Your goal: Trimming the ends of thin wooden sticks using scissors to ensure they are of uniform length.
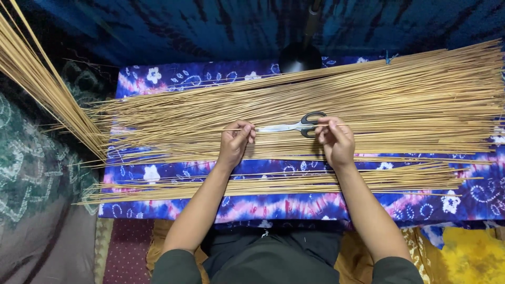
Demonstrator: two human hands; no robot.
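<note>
The right hand (336, 141) grips the black handles of the scissors (294, 126); the left hand (235, 141) pinches one thin stick (239, 129) over the pile of sticks (400, 100). The stick looks light, stiff and brittle, best held near the blades.

There is a single view, from a camera worn on the person's head, looking almost straight down onto the desk (294, 208) from close above. The desk's near edge runs across the lower part of the picture, and its far edge lies toward the top (beyond it hangs blue cloth). Both forearms enter from the bottom, nearer than the desk's near edge. The desk nearly fills the picture's width, its left end showing.
</note>
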